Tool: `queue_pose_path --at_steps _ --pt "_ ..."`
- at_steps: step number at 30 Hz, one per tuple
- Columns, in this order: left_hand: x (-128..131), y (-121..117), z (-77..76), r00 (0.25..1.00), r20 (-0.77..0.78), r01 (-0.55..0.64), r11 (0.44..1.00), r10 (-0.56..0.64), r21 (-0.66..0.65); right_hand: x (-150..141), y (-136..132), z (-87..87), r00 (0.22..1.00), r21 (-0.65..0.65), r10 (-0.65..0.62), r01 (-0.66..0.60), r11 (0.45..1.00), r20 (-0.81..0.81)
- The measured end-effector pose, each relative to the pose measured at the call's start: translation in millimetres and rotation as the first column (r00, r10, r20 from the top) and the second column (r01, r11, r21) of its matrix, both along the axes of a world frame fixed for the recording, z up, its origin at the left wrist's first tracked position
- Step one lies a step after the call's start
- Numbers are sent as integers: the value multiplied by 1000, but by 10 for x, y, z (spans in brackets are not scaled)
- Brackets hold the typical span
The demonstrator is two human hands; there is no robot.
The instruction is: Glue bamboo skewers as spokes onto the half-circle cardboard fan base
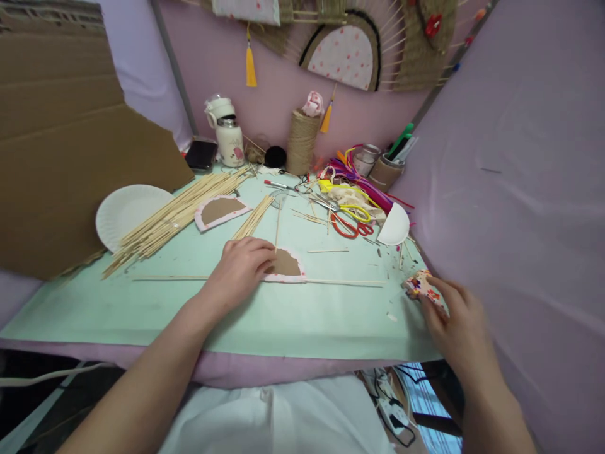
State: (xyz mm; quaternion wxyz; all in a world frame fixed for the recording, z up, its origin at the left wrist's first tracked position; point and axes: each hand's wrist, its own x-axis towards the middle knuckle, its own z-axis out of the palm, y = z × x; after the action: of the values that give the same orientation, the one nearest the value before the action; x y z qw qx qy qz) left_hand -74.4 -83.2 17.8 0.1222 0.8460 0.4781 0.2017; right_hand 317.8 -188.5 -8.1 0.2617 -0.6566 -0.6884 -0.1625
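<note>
My left hand (242,268) rests on the table with its fingers bent together. Its fingertips meet the lower end of a thin bamboo stick (278,224) that points away from me. Under them is a cardboard half-circle (287,263) with a pink-and-white fabric edge, partly covered by the hand. A long stick (345,283) runs sideways along the half-circle's straight edge and shows on both sides. At the table's right edge, my right hand (456,321) is closed on a small floral-patterned object (423,289), whose kind I cannot make out.
Behind lie a second half-circle (222,210), a big stick bundle (174,221), a paper plate (130,211), red-handled scissors (350,226) and pipe cleaners (359,180). A bottle (229,135) and a twine roll (302,142) stand farther back. Cardboard (70,145) leans left.
</note>
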Motion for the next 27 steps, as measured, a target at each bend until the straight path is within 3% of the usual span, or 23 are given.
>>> queue_pose_path --at_steps 8,16,19,22,27 --pt "-123 55 6 996 -7 -86 995 87 56 107 27 -29 999 -45 -36 36 998 -8" --pt "-33 -14 -23 999 -17 -35 999 36 40 244 -27 -187 998 -105 -49 52 993 30" --pt "51 -59 -32 999 -27 24 999 -23 25 11 27 -127 999 -75 31 -32 997 -11" --pt "156 -100 -30 996 -29 85 996 -85 5 -402 138 -41 981 -80 184 -188 979 -66" --pt "298 -202 -37 988 -20 151 989 -151 -2 -1030 382 13 870 -166 491 -491 855 -45"
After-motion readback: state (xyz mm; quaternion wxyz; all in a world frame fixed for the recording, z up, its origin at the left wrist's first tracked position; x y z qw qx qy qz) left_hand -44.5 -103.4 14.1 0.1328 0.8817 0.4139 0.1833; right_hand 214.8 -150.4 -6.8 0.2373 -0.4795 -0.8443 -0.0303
